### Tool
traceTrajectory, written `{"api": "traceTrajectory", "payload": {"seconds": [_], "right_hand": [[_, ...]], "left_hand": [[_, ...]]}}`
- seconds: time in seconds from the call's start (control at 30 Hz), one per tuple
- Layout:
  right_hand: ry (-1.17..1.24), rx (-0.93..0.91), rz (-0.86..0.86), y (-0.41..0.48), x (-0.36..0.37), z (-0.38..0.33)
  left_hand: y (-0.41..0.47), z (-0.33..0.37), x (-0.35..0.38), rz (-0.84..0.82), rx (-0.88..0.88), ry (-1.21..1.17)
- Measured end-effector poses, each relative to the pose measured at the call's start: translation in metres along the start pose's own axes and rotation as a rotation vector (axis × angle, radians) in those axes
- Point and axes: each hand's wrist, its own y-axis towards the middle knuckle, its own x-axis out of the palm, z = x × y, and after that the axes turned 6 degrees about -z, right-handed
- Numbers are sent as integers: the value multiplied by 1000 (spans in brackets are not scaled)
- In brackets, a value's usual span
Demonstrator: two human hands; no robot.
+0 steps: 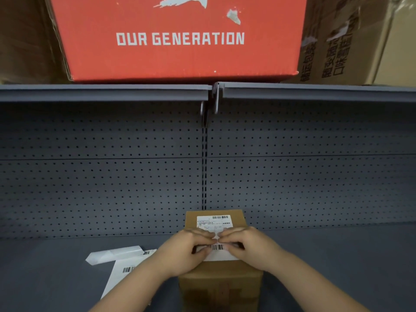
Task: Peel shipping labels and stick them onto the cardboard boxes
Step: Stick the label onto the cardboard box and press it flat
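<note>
A small brown cardboard box [221,280] stands on the grey shelf at bottom centre. A white shipping label [213,221] with barcodes lies along its top. My left hand [182,253] and my right hand [249,246] rest on the near half of that label, fingertips almost meeting at the middle and pinching or pressing the paper. Whether the near half is stuck down or lifted is hidden under my fingers. More white label sheets [121,273] lie on the shelf to the left of the box, partly under my left forearm.
A grey pegboard back wall [135,176] rises behind the box. The upper shelf edge [103,92] carries a red box [180,39] printed "OUR GENERATION" and brown cartons [346,41] on both sides. A curled white backing strip [114,255] lies left.
</note>
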Motion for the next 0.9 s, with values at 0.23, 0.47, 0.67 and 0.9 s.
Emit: {"api": "traceTrajectory", "payload": {"seconds": [0.23, 0.47, 0.67, 0.9], "right_hand": [[59, 92, 33, -23, -14, 25], [56, 108, 44, -25, -13, 23], [0, 90, 69, -21, -14, 7], [-23, -80, -3, -14, -5, -27]], "left_hand": [[-22, -18, -8, 55, -64, -83], [-23, -16, -9, 73, -89, -70], [-21, -4, -11, 72, -77, -13], [-17, 23, 1, 31, 78, -36]]}}
